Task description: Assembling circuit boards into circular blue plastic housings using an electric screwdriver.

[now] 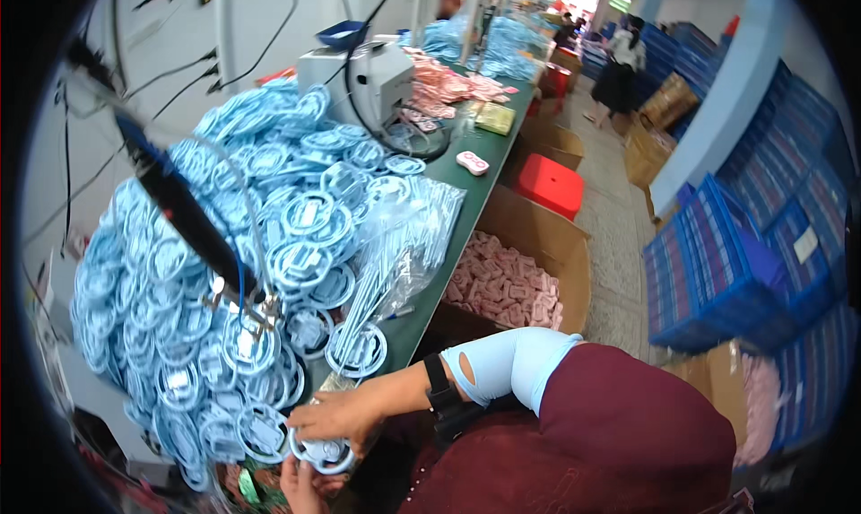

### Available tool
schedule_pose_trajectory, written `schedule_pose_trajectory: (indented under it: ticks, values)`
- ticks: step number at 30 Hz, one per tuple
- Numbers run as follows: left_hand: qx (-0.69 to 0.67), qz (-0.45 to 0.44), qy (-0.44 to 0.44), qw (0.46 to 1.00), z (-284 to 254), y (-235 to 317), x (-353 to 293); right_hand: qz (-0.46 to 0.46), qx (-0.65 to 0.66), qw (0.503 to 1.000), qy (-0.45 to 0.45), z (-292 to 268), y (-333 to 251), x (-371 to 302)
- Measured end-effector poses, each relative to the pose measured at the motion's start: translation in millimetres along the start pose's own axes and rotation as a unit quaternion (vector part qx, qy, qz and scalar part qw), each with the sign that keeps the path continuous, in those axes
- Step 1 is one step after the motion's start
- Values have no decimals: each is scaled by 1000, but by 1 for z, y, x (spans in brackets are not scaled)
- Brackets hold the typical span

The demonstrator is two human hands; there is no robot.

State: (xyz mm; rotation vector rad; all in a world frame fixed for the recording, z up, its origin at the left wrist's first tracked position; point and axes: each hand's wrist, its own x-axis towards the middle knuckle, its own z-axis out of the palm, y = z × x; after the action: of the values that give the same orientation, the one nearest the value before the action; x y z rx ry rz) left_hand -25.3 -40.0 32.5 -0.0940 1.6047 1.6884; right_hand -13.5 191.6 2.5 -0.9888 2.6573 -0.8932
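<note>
A round light-blue plastic piece (pixel 316 458) is between my hands at the near edge of the green table. From above, my right hand (pixel 339 417) grips its upper rim with fingers bent over it. Below, my left hand (pixel 303 489) holds the lower left edge, its fingertips pressed against the rim. Much of the left palm is cut off by the picture's lower edge. Close to my right hand lies another blue ring-shaped piece (pixel 357 349). A large heap of the same pieces (pixel 206 335) spreads to the left and away from me.
Above the heap hangs a black tool with a metal tip (pixel 260 312). Thin blue strips in a clear bag (pixel 404 245) lie along the green table (pixel 489 169). A carton of pink pieces (pixel 507 285), a red stool (pixel 550 185) and blue crates (pixel 708 263) stand to the right.
</note>
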Motion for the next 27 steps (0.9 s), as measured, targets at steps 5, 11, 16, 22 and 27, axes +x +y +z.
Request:
schedule_pose_trajectory:
  ticks: [5,11,16,22,27]
  values:
    - [43,25,-16,999,19,10,8,13,-1,999,-37,-5,1,-11]
    - [77,88,20,993,16,4,7,-33,-42,998,33,30,15,-17]
    - [42,59,-25,997,-5,-12,19,-46,-70,990,115,37,14,-23]
    - [115,180,40,976,-9,-31,18,-77,-85,945,308,-12,0,-29]
    - [334,389,160,843,-28,-50,31,-3,27,753,658,-167,-18,-23]
